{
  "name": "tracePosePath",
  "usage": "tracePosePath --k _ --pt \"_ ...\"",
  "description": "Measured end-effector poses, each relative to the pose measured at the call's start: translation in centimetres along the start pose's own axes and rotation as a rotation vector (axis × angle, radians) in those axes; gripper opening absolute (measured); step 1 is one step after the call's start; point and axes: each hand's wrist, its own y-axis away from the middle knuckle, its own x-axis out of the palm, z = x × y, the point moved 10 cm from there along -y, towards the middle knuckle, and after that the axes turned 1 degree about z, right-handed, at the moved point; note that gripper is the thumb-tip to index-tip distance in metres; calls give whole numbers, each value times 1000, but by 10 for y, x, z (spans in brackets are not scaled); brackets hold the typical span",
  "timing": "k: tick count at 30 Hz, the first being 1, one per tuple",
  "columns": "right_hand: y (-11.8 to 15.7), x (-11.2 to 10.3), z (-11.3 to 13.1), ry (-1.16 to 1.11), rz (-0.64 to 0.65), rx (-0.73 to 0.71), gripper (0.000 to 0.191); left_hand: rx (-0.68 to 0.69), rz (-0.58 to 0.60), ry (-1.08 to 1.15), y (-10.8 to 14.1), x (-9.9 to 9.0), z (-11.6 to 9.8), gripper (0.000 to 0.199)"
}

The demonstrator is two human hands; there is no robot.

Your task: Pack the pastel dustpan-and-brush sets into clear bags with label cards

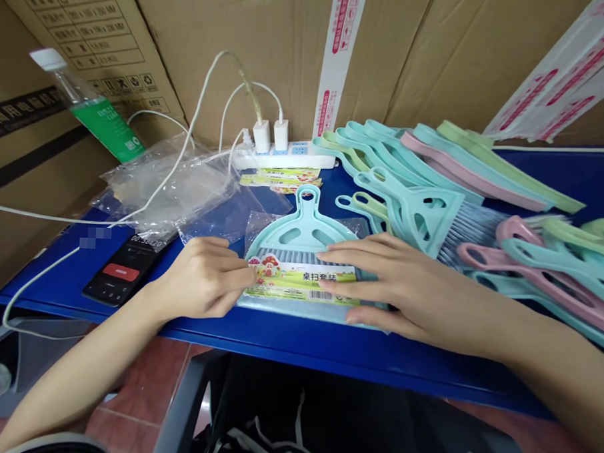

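Mint plastic sits mid-view in my head camera: a brush (307, 219), handle pointing to the back edge, lying in a clear bag (288, 311) by the front edge of the blue table (257, 338). A printed card (289, 283) crosses below its bristles. My left hand (207, 276) is curled, fingertips at the card's left end; whether it pinches card or bag I cannot tell. My right hand (389, 284) is released, fingers spread over the card's right part.

Toward the front left corner I see a phone (122, 272), with loose bags (168, 180) behind it and a tilted bottle (109, 128) near the back left corner. Spare cards (281, 179) lie before a power strip (295, 158) at the back edge. Pans (385, 150) overlap along the back right; another brush (445, 213) and more handles (545, 277) crowd the right end.
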Motion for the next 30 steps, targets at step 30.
tracePosePath --k 30 --pt "11 -16 -14 -42 27 39 34 -17 16 0 0 -1 2 32"
